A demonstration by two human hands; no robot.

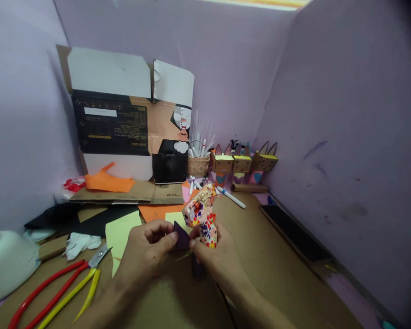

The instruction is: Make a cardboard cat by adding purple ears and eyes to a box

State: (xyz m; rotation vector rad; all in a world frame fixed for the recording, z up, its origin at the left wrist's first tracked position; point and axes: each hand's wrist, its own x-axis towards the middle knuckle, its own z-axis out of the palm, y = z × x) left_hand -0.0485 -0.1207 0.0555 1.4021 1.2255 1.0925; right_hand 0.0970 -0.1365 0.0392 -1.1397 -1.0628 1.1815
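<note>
Dark purple piece (pixel 181 237) pinched between thumb and fingers of my left hand (pixel 150 249), raised over the brown desk (pixel 260 242); my right hand (pixel 219 253) is closed around a floral-patterned, gun-shaped tool (pixel 208 230), thumb near the piece's right edge, contact unclear. Beyond my hands I record pale yellow paper (pixel 123 230), an orange sheet (pixel 154 212) and, farther back, three eared cardboard figures (pixel 242 164).

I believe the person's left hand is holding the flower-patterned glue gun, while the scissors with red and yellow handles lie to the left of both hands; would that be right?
Not quite: the head view shows the right hand holding the flower-patterned glue gun. The scissors with red and yellow handles do lie to the left of both hands.
</note>
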